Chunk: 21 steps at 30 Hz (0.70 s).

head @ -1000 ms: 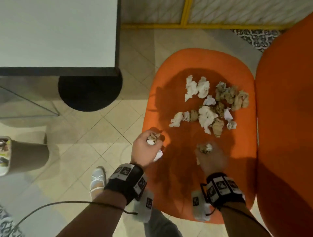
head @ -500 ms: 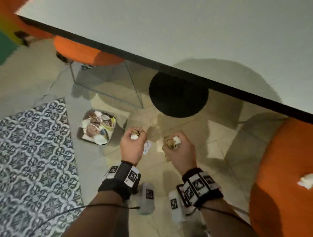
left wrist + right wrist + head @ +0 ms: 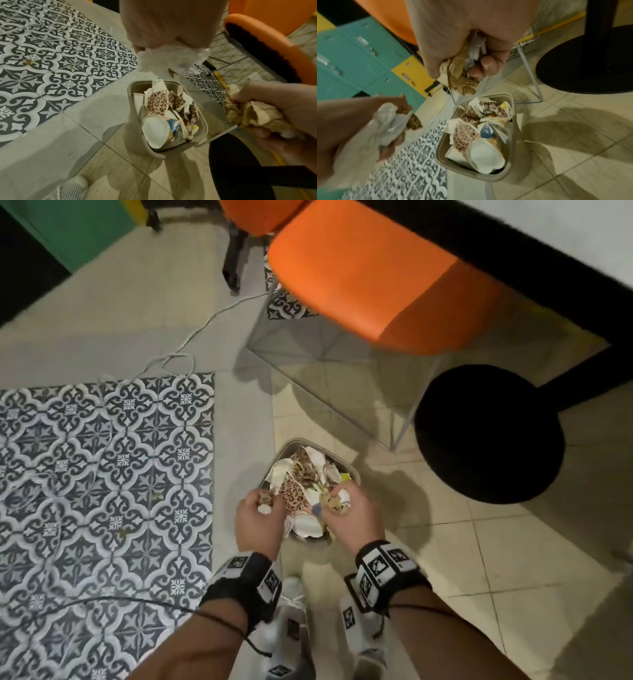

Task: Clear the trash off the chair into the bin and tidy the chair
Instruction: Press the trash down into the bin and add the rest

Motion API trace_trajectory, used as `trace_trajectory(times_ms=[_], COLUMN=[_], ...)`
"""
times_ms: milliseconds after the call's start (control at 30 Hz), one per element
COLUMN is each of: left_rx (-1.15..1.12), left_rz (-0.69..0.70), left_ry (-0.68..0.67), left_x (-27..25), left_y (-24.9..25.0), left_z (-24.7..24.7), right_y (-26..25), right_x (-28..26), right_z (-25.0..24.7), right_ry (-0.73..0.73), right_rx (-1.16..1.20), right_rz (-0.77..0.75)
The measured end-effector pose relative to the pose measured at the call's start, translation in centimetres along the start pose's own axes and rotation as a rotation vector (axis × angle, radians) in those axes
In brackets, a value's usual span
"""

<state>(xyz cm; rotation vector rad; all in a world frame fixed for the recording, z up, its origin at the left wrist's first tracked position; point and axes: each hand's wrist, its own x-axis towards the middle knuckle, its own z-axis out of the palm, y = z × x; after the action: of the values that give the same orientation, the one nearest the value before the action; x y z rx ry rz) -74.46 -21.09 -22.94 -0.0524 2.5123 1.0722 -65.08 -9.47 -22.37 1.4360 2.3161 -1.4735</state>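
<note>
A small grey bin (image 3: pixel 352 472) (image 3: pixel 132 108) (image 3: pixel 513 121) stands on the floor, full of white and leopard-print paper scraps. My left hand (image 3: pixel 262 510) (image 3: pixel 169 40) (image 3: pixel 373 129) hovers over its near left rim and grips a wad of crumpled white and brown paper (image 3: pixel 265 503) (image 3: pixel 171 60) (image 3: pixel 388 121). Over the near right rim my right hand (image 3: pixel 346 508) (image 3: pixel 462 54) (image 3: pixel 274 108) grips another wad of brown and white paper (image 3: pixel 337 501) (image 3: pixel 460 79) (image 3: pixel 254 115). The trash-covered chair is out of view.
An orange chair (image 3: pixel 370 278) on thin wire legs stands beyond the bin. A black round table base (image 3: pixel 489 433) sits to the right under a black-edged table. Patterned tiles (image 3: pixel 102 474) and a white cable (image 3: pixel 205 326) lie left. My white shoes (image 3: pixel 291 611) stand just below the hands.
I have turned from the orange chair seat to the bin. Both hands, each still gripping its paper wad, moved from the seat to above the bin's near rim.
</note>
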Motion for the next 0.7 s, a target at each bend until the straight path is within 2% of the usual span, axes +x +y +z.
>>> trace_trajectory(times_ms=[100,167,233,333,433,533,600,700], left_rx=[-0.016,0.004,0.118,0.409,0.551,0.713,0.796,0.833], left_rz=[0.057,0.147,0.239,0.372,0.476,0.417,0.413,0.401], left_ry=[0.042,0.024,-0.035,-0.13,-0.213,-0.334,-0.36,-0.462], left_x=[2.6,4.4,5.8,6.5,6.5,6.6,7.3,8.5], left_y=[-1.3,-2.1,-3.7,-6.4,-8.1,-8.7,-8.7,-8.3], left_z=[2.7,4.7,6.5,8.5,9.4,9.8,10.4,10.7], right_y=[1.4,2.4,3.5,5.5,7.4,8.0,7.9,7.5], right_x=[3.0,5.2,6.8,7.5,7.4,7.7,8.1,8.8], right_z=[3.5,5.9,7.9,10.0,11.2,12.1,12.2,12.0], right_ry=[-0.024,-0.059,-0.104,-0.084,-0.052,-0.019,-0.024,-0.14], right_rx=[-0.108,-0.181,-0.258,-0.461,-0.643,-0.736,-0.81,-0.882], right_rz=[-0.049,-0.087,-0.138,-0.283,-0.321,-0.345,-0.36,-0.315])
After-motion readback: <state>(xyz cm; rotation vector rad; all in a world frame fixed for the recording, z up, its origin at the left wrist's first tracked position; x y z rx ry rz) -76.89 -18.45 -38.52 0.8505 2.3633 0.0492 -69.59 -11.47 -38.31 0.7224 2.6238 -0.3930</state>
